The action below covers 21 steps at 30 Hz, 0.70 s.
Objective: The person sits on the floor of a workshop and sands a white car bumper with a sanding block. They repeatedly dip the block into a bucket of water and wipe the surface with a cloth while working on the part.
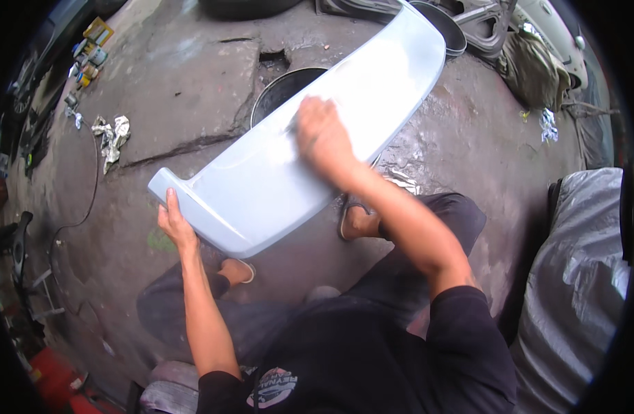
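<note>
A long, light-grey car spoiler (pixel 262 183) slants across the view from lower left to upper right, its smooth face up. At its narrow left end, my left hand (pixel 177 222) grips the edge, thumb on top and fingers hidden underneath. My right hand (pixel 321 138) is pressed on the middle of the face with its fingers curled, smeared by motion. A thin dark edge shows at its left side; what it holds cannot be made out. Behind the spoiler, a dark bucket (pixel 267 103) is partly covered by it.
A second bucket (pixel 449 34) stands beyond the spoiler's far end. Crumpled paper (pixel 111 143) and a thin hose (pixel 95 183) lie on the stained floor at left, below several small cans (pixel 89 54). A silver-grey cover (pixel 572 276) drapes something at right. A tyre (pixel 248 7) is at the top.
</note>
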Available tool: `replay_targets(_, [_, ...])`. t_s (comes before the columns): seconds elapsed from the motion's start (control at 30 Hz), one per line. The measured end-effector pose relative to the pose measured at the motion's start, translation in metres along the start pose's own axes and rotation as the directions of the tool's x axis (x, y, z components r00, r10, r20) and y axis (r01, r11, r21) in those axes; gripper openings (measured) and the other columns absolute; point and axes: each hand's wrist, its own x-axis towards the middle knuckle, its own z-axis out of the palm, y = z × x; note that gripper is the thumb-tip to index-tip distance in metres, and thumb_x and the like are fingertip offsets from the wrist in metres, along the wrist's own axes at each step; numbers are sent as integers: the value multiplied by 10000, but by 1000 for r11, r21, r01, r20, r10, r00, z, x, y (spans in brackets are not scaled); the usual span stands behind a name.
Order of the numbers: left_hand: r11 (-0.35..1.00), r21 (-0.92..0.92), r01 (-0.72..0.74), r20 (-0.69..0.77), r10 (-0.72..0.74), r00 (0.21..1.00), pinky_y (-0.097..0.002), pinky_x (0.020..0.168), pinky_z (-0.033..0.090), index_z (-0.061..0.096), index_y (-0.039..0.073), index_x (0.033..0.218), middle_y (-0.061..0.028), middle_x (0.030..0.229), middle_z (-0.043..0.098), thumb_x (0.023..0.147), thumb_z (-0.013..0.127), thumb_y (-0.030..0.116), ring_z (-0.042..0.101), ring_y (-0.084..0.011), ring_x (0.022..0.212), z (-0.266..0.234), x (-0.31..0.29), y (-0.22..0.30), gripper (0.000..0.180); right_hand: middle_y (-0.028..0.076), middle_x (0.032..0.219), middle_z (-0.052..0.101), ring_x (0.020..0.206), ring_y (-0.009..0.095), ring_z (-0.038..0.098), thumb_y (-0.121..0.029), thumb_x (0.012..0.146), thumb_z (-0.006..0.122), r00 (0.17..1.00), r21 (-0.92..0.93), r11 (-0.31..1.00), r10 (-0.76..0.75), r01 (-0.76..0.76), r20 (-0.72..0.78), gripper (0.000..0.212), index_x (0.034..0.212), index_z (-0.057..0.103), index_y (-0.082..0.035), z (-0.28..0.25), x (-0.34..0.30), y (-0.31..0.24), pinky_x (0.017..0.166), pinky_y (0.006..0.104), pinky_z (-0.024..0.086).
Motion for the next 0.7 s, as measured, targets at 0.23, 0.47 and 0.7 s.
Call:
replay_targets(0.23, [999, 20, -32, 46, 31, 998, -298, 720, 497, 662, -33, 1084, -65, 930, 682, 1031, 635, 380, 621, -138, 798, -5, 2, -6, 418, 250, 1494, 529, 1439, 358, 468, -217, 1036, 401, 964, 139, 955, 266, -261, -16, 479, 1407, 546, 48, -3, 35, 131, 1224, 612, 260])
replay_targets(0.47, [996, 51, 71, 44, -74, 996, -315, 771, 517, 641, -35, 1133, -77, 985, 686, 995, 704, 406, 646, -152, 855, 0, 2, 12, 467, 200, 1538, 501, 1460, 364, 439, -236, 1012, 533, 984, 381, 908, -147, 175, -101, 480, 1432, 546, -6, -13, -8, -4, 1233, 571, 289])
replay_targets(0.7, [994, -66, 91, 97, -84, 992, -320, 803, 530, 633, -28, 1149, -92, 1017, 692, 968, 751, 358, 663, -162, 879, 5, 6, 6, 442, 131, 1586, 470, 1484, 358, 407, -285, 1073, 378, 949, 83, 948, 297, -306, 106, 488, 1479, 533, -63, -7, 54, 151, 1250, 589, 218])
